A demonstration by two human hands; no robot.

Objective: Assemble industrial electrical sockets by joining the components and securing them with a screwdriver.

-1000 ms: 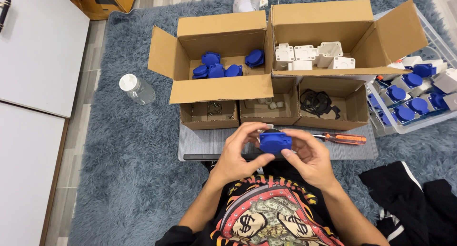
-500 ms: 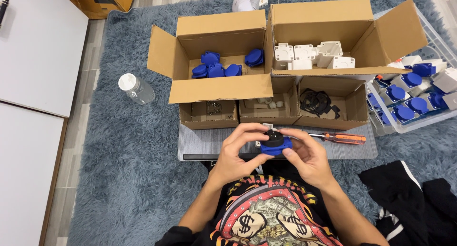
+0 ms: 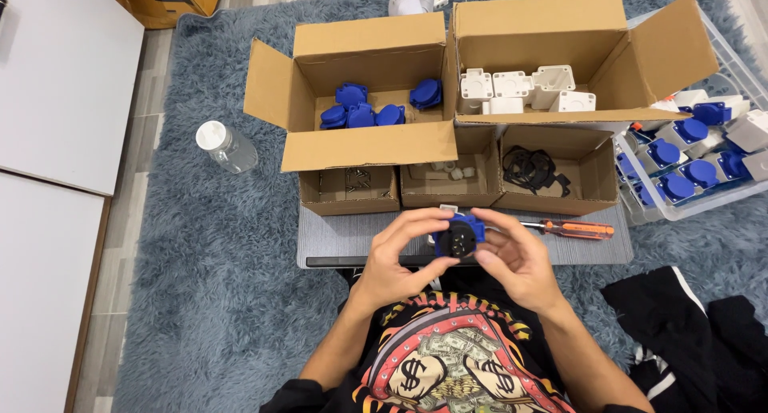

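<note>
Shirt [image 3: 448, 365]: black with a money print, nearest the camera, below the socket.
Left hand [image 3: 396, 257]: fingers closed on the left side of the socket.
Right hand [image 3: 516, 257]: fingers closed on the right side of the socket; the two hands sit close together around it.
Socket [image 3: 458, 235]: blue, with a round black face turned up toward the camera, held just above the near edge of the tabletop.
Tabletop [image 3: 352, 237]: small grey board on the rug, under and beyond the socket.
Screwdriver [image 3: 570, 229]: orange handle, lying on the tabletop just right of the socket.
Small boxes [image 3: 448, 189]: three open cartons in a row just beyond the socket; the right one holds black rings.
Left box [image 3: 368, 109]: farther, left of the socket, with blue covers inside.
Right box [image 3: 536, 85]: farther, right of the socket, with white housings inside.
Bottle [image 3: 226, 147]: clear, on the rug, well left of the socket.
Bin [image 3: 696, 153]: clear, far right of the socket, holding blue-and-white units.
</note>
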